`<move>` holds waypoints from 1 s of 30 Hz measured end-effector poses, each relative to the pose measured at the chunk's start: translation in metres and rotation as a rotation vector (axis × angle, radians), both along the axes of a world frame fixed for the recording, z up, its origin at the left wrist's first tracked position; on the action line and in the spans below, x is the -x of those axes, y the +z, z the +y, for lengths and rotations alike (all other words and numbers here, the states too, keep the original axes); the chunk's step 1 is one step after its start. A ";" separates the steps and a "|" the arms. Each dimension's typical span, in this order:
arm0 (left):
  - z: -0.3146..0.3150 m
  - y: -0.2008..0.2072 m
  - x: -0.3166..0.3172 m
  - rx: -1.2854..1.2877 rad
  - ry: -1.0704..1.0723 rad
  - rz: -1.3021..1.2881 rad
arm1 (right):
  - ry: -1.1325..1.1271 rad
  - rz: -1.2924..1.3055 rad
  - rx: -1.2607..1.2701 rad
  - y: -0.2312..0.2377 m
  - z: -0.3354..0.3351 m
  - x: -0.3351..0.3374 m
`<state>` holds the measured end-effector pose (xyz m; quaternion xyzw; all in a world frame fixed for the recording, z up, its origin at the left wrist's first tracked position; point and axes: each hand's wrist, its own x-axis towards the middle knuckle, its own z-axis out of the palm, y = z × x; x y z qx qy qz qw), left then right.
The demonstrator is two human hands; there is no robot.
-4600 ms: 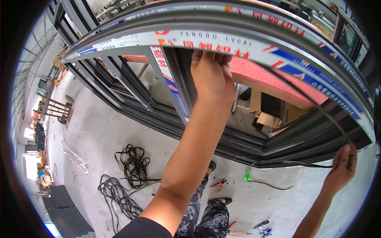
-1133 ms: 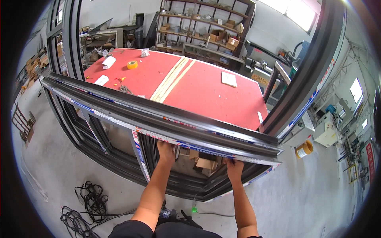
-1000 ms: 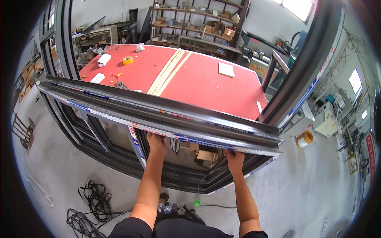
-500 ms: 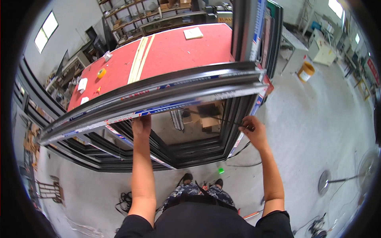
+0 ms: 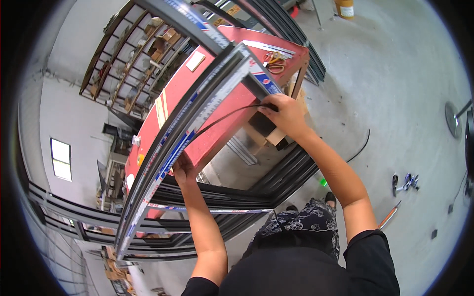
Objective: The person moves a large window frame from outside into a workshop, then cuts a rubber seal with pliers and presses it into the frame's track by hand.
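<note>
While the thin black flexible strip (image 5: 232,111) hangs in a loose arc across the frame's opening, the job seems to call for a light, even pull from the right, with the strip kept free of twists and not stretched. Pressing it along the rail in short lengths, starting close to the left fingers, would probably seat it more evenly than forcing a long run at once; the protective film's edge could get caught under it.

The right hand (image 5: 285,116), beside the far right corner of the dark grey metal window frame with white and blue film (image 5: 223,89), has its thumb and fingers drawn together, pinching the strip; its remaining fingers are curled, and whether they touch the frame is unclear. The left hand (image 5: 183,170) is nearer and further left, against the inner side of the long rail. Its fingertips are hidden there, so I cannot make out whether they pinch or press. Beyond the rail lies a red tabletop (image 5: 182,93).
</note>
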<state>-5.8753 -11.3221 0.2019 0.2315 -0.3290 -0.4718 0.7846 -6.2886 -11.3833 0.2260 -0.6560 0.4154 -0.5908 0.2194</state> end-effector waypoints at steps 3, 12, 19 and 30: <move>-0.003 -0.001 -0.013 0.079 -0.033 0.015 | 0.021 -0.069 0.029 -0.010 -0.003 -0.006; -0.005 0.003 0.005 -0.001 -0.025 -0.035 | 0.019 -0.193 -0.012 -0.015 0.002 -0.012; -0.010 0.009 -0.006 -0.035 -0.013 0.005 | 0.004 -0.174 -0.026 0.004 -0.005 -0.025; -0.025 0.008 0.031 -0.121 0.066 -0.012 | -0.017 -0.247 0.000 0.002 -0.017 -0.029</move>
